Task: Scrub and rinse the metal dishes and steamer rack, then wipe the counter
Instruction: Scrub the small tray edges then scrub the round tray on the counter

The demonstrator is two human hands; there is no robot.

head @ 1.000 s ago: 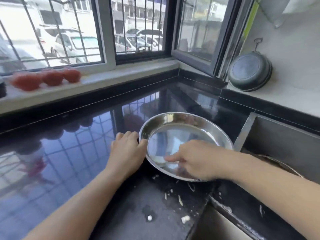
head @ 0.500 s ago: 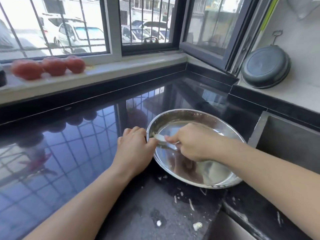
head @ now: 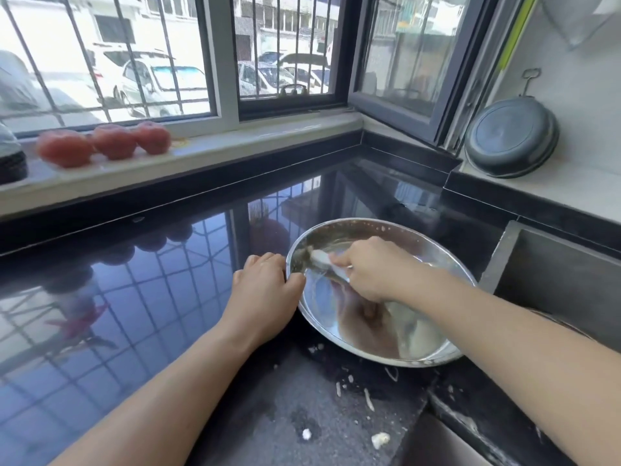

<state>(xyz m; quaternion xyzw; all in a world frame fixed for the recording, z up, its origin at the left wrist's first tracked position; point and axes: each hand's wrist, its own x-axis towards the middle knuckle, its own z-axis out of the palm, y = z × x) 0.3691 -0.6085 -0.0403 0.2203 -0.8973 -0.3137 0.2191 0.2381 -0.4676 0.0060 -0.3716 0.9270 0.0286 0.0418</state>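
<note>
Red tomatoes (head: 111, 142) line the sill; left hand (head: 265, 290) curls over the rim of the steel dish (head: 420, 344) sitting on the black counter (head: 134, 314), right hand (head: 373, 267) inside it pinching a pale scrubber (head: 322, 258), sink (head: 554, 274) beyond.

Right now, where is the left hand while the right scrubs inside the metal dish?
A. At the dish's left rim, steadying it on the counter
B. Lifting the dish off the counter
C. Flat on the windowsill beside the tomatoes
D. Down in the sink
A: the left hand rests against the left rim of the metal dish, which sits on the black counter, while the right hand scrubs inside.
</note>
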